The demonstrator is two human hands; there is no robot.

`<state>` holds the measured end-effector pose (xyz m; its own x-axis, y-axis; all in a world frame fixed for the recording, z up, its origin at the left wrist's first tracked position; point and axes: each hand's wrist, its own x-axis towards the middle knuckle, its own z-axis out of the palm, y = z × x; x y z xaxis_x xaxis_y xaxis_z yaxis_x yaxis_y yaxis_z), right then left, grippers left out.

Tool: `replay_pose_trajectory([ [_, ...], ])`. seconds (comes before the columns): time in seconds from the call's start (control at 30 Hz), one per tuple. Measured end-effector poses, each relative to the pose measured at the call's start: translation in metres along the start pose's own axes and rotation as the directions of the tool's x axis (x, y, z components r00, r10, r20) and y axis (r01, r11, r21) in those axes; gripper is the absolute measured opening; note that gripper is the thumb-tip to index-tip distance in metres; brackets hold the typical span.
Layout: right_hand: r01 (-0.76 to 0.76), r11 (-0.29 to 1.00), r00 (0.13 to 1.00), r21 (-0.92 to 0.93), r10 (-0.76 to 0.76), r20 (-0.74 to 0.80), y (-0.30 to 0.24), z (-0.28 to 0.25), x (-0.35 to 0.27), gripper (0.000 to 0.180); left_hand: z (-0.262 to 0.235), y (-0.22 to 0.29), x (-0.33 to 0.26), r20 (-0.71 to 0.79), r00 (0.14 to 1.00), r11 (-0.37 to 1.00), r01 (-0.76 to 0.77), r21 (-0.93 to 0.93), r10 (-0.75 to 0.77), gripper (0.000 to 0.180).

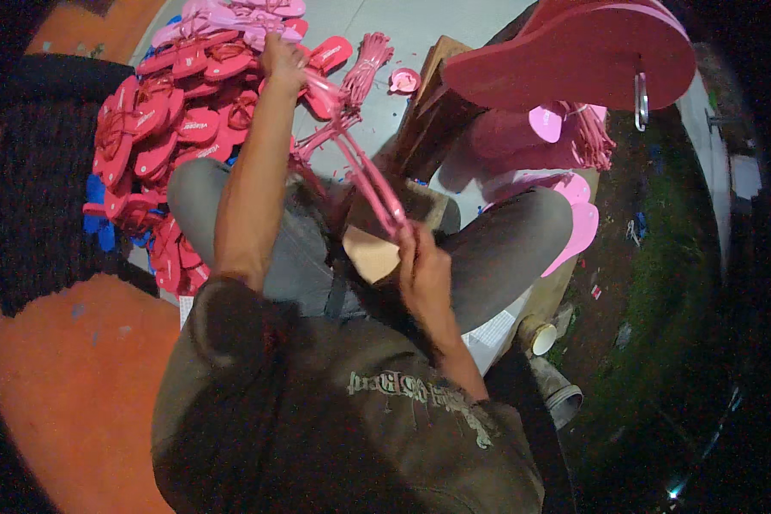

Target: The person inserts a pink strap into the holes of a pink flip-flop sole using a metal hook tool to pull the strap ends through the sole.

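Observation:
A bunch of pink flip-flop straps (368, 176) is stretched between my hands above my lap. My right hand (421, 265) is closed round its near end. My left hand (284, 64) reaches far forward, closed at the far end of the straps, beside the pile of flip-flops. Many red and pink flip-flops (201, 124) with straps fitted are heaped at the left. Another bundle of pink straps (370, 64) lies on the floor at the far middle. Below the stretched straps, between my legs, a block with a pale top (373, 254) is partly hidden.
A large dark pink sole shape (565, 64) with a metal piece (641, 98) looms at upper right. Near it are a wooden stand (428, 94) and more straps (589, 141). Pink soles (578, 227) lie beside my right knee, with a cup (540, 337) nearer. A small pink dish (404, 81) sits ahead.

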<state>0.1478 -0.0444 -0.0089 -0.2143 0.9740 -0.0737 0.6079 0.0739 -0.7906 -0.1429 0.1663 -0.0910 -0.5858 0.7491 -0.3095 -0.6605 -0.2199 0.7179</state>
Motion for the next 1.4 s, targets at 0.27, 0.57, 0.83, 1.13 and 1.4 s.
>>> replay_pose_trajectory([
  [0.27,0.069,0.996,0.996,0.051,-0.072,0.053,-0.006,0.011,-0.004,0.019,0.020,0.012,0.005,-0.105,0.990,0.994,0.102,0.031,-0.098,0.024],
  [0.57,0.122,0.988,0.989,-0.091,-0.114,0.093,-0.036,-0.021,-0.015,0.010,0.013,-0.008,0.010,-0.218,0.973,0.993,0.096,0.075,-0.078,0.021],
  [0.83,0.071,0.997,0.994,-0.037,-0.068,0.088,-0.036,-0.036,-0.012,0.015,0.039,-0.026,0.013,-0.382,0.905,0.981,0.193,-0.029,-0.189,0.030],
  [1.13,0.059,0.984,0.998,-0.169,-0.055,0.032,-0.027,-0.079,-0.042,0.020,0.046,-0.015,0.059,-0.224,0.974,0.947,0.054,0.318,0.019,0.037],
  [1.4,0.011,0.998,0.999,-0.066,-0.008,0.051,-0.014,-0.064,0.006,0.019,0.002,-0.044,0.075,0.228,0.953,-0.115,-0.253,0.961,-0.198,0.042],
])
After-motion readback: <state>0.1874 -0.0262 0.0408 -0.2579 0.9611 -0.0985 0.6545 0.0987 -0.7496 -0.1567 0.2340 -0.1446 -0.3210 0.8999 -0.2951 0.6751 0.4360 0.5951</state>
